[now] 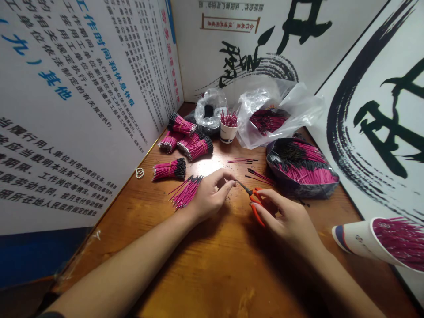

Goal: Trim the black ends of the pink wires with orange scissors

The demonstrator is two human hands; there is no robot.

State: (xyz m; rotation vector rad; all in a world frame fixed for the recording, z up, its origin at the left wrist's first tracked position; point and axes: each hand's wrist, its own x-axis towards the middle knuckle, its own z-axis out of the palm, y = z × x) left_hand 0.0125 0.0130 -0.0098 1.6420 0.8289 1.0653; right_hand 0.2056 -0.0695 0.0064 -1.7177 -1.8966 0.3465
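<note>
From my end, the orange-handled pliers (253,194) sit just off centre toward four o'clock, nose aimed between ten and eleven, long axis running back to about five. My right hand (286,214) grips their handles, hiding part of them. My left hand (212,194) has thumb and finger drawn together by the nose; what they pinch, I can't tell. It partly covers loose pink wires (183,195) at its nine o'clock. At four, the right edge crops a paper cup (356,238).

Wooden table (205,274), lettered white panels (82,119) — three-sided, bright glare (210,165)
</note>
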